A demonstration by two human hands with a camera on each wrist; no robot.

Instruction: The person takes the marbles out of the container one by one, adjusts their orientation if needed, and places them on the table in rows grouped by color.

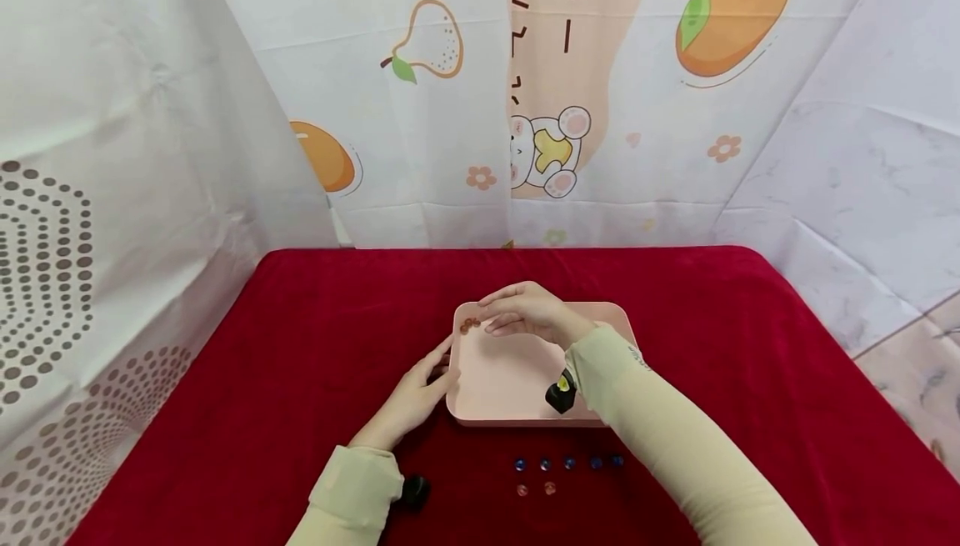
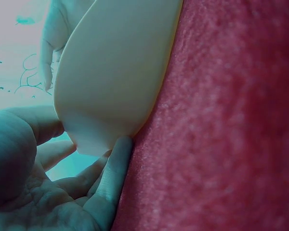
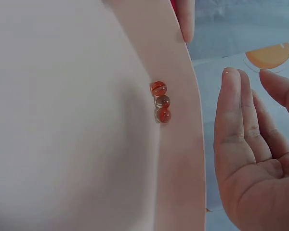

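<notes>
The surface point(image 1: 300, 346) has a red cloth on it — a pink tray point(image 1: 502, 379) sits there, with little blue beads point(image 1: 568, 463) and two orange beads point(image 1: 536, 489) near it.

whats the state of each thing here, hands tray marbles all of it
left hand: open, fingers straight against the tray's left edge
right hand: open, holds nothing, above the tray
pink tray: flat on the cloth
orange marbles: three, in a tray corner
blue marbles: row on the cloth
red cloth: spread flat
</notes>
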